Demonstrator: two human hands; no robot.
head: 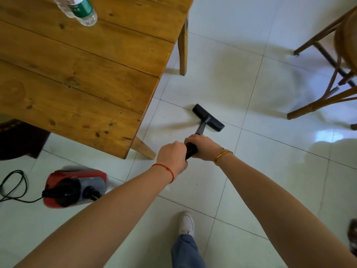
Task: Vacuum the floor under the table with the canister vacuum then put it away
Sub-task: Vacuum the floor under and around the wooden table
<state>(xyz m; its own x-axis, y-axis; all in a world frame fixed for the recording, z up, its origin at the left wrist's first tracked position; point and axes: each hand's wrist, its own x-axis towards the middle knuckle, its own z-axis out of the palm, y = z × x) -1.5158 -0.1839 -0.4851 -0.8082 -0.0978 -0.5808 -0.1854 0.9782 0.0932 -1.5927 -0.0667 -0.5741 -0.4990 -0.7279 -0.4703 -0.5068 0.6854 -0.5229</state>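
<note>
While both hands grip the black wand [191, 148] together, the left hand [172, 155] curled round its near end and the right hand [202, 147] wrapped just ahead, the flat black floor head [208, 118] rests on the white tiled floor [260, 171], out beyond the worktop's corner. Open glossy tile lies between the worktop [77, 78] and the wooden chair [328, 74] at right. The worktop is knotty, honey-coloured planks on angled legs. A clear plastic bottle [82, 10] with a green label stands near its far edge, cut off above. The red and grey canister [74, 186] sits on the floor beside the left forearm, blurred; its hose is hidden behind the arm, and a black cord [13, 186] loops leftward.
</note>
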